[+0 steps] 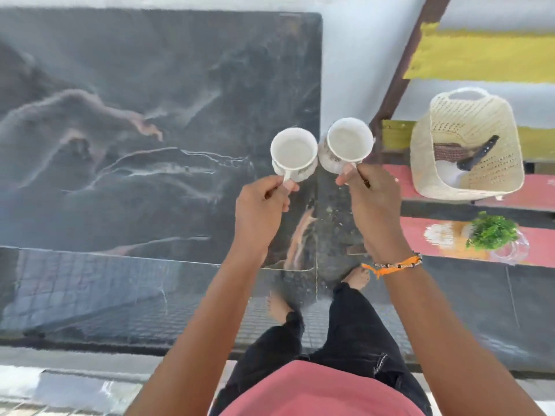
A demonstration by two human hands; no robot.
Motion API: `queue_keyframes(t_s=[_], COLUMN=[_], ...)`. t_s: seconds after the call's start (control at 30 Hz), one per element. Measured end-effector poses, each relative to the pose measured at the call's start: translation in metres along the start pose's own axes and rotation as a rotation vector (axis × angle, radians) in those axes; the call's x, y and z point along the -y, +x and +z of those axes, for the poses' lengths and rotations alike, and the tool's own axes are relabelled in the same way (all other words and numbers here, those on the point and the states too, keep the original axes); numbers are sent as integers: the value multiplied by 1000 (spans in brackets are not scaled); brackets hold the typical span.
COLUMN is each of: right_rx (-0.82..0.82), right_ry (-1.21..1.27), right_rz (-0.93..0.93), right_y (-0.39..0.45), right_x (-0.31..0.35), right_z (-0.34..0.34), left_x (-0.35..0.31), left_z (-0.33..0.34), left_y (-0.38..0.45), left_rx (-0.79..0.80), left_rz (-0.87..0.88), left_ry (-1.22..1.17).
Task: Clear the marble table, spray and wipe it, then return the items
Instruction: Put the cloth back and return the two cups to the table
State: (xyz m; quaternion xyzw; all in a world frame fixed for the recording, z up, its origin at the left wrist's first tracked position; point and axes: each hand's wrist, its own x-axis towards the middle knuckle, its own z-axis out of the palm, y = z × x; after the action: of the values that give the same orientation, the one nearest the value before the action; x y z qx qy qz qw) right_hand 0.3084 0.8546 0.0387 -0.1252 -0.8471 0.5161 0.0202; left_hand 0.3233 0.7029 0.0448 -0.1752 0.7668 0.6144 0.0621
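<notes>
Each grip pinches a cup handle, left hand (262, 202) with one white cup (293, 154) and right hand (372, 199) with the other cup (346, 145), probably clearing or restocking the bare marble counter (126, 115).

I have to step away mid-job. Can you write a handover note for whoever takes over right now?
Left hand grips a white cup by its handle over the marble table.
Right hand grips a second white cup just past the table's right edge.
Basket and small green plant sit on the steps at right.
Done: the visible tabletop holds nothing.
Left: can't tell whether it's been wiped; cups, basket and plant are off it.
</notes>
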Motion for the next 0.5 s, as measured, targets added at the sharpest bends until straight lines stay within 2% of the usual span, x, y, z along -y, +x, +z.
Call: queue_keyframes(t_s=[0.33, 0.5], right_rx=[286, 330], right_ry=[26, 30], right_rz=[-102, -152], right_y=[-22, -14], right_x=[97, 132], right_z=[146, 221], left_x=[22, 36], left_z=[-169, -236], left_y=[17, 54], left_rx=[-341, -433], left_rz=[25, 4], left_ry=[-73, -74])
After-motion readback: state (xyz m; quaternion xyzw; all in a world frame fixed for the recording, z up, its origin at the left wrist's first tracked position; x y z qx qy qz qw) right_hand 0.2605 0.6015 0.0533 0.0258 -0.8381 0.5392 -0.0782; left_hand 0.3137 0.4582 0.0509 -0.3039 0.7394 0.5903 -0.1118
